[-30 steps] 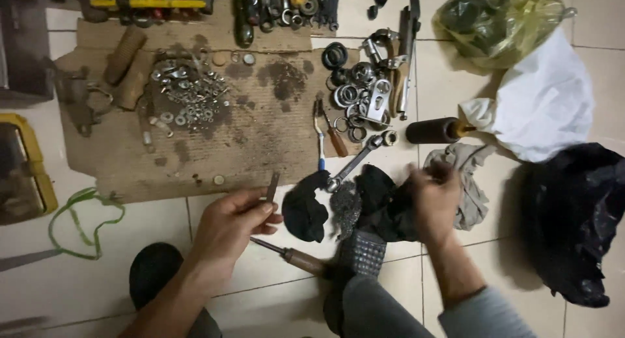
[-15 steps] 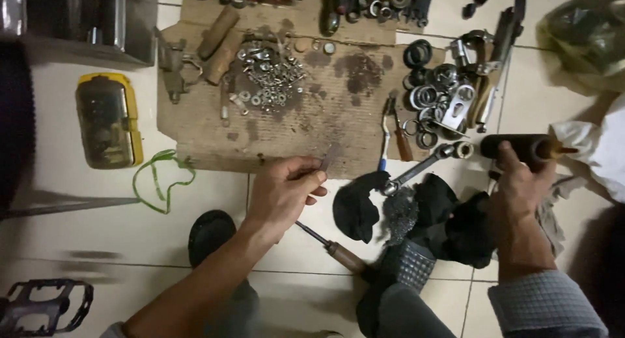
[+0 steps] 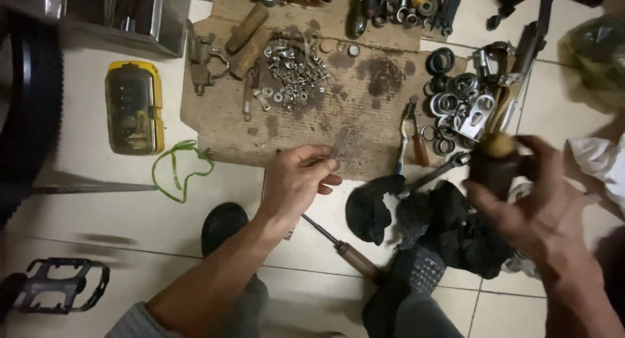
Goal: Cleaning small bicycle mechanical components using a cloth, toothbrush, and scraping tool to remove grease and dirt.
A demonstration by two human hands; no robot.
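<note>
My left hand (image 3: pixel 296 182) hovers over the front edge of a stained cardboard sheet (image 3: pixel 338 123) and pinches a thin flat metal piece (image 3: pixel 339 143) between thumb and fingers. My right hand (image 3: pixel 540 198), blurred by motion, grips a dark cylinder with a tan end (image 3: pixel 493 163) above a heap of black rags (image 3: pixel 449 227). A wood-handled screwdriver (image 3: pixel 342 247) lies on the tiles between my hands.
A pile of nuts and washers (image 3: pixel 293 74) and two ribbed grips (image 3: pixel 247 35) lie on the cardboard. Bearings and rings (image 3: pixel 452 104), pliers (image 3: pixel 416 133) and a wrench (image 3: pixel 443 169) sit right of it. A yellow case (image 3: pixel 133 107), green cord (image 3: pixel 176 169) and pedal (image 3: pixel 62 286) are left.
My view has swung left and down. My right hand picked up the dark cylinder and brought it nearer, above the rags. My left hand has stayed put with the metal piece.
</note>
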